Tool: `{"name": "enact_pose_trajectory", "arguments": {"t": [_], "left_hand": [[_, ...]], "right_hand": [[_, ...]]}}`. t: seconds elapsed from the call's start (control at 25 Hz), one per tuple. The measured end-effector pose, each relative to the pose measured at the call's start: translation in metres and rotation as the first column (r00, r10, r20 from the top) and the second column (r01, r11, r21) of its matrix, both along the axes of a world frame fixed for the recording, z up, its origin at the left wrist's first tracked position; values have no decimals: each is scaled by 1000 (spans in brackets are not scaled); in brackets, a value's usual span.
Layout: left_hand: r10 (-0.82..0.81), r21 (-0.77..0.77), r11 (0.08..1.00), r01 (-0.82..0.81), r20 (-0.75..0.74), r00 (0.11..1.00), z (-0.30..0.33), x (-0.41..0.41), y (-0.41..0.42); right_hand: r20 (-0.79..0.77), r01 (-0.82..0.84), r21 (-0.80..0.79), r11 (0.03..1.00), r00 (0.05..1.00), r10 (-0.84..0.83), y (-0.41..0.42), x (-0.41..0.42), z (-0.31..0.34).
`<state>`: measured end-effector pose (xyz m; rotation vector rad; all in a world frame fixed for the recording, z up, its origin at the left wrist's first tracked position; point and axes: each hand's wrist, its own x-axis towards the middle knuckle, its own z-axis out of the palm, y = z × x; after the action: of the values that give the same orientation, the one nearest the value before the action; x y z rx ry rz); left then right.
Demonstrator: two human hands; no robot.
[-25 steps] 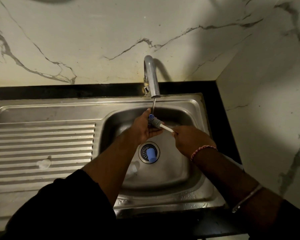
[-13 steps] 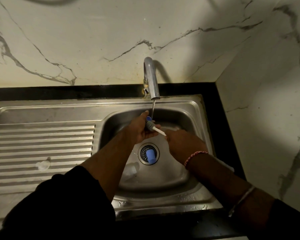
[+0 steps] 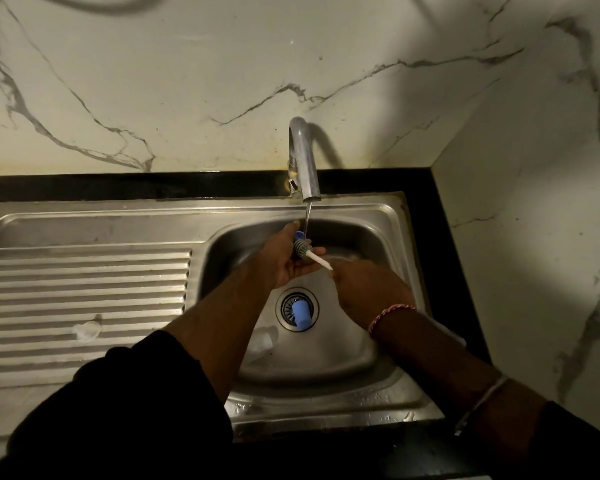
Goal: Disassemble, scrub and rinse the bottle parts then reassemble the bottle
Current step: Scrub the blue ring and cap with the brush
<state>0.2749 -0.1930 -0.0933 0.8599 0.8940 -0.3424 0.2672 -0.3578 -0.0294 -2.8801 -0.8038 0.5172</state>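
Observation:
My left hand (image 3: 284,263) is cupped over the sink basin under the running tap (image 3: 305,161). Its fingers hold a small blue bottle part (image 3: 298,234) that is mostly hidden. A small brush with grey bristles (image 3: 302,249) and a white handle (image 3: 321,262) lies across that palm, against the blue part. My right hand (image 3: 364,289) grips the handle's near end. The thin stream of water falls right at the blue part. A blue cap (image 3: 301,311) lies on the drain strainer below.
The steel sink (image 3: 392,216) sits in a black counter, with marble walls behind and to the right. A small clear piece (image 3: 86,330) rests on the ribbed drainboard at the left. Another clear object (image 3: 262,341) lies in the basin, beside my left forearm.
My right hand has moved left, closer to my left hand, taking the brush handle with it. The left hand stays under the stream. The blue cap has not moved.

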Motion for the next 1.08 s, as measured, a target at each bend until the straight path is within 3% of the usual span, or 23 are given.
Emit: {"name": "enact_pose_trajectory", "arguments": {"t": [0.2,0.32,0.44,0.56,0.72,0.92,1.08], "left_hand": [[-13,-13,1000,13,16,1000,-2,-4,-4],[-35,-43,998,36,30,999,-1,-2,-9],[1,-39,999,-1,-1,1000,-2,2,-5],[30,-4,1000,-30,-24,999,-5,0,2],[-20,-25,999,21,30,999,-5,-2,-6],[55,-22,998,-55,7,998,-7,5,2],[22,-52,998,-21,25,999,-10,-1,-6]], "right_hand": [[71,15,-129,992,997,-6,-15,17,6],[109,92,-71,993,990,-84,-7,11,14],[72,12,-15,1000,997,-11,3,1,20],[-23,-11,-55,998,1000,10,-2,9,15],[87,92,-89,992,993,-85,-7,17,12],[-30,-7,-5,1000,1000,7,1,3,14],[27,99,-33,995,995,-98,-10,18,8]]}}
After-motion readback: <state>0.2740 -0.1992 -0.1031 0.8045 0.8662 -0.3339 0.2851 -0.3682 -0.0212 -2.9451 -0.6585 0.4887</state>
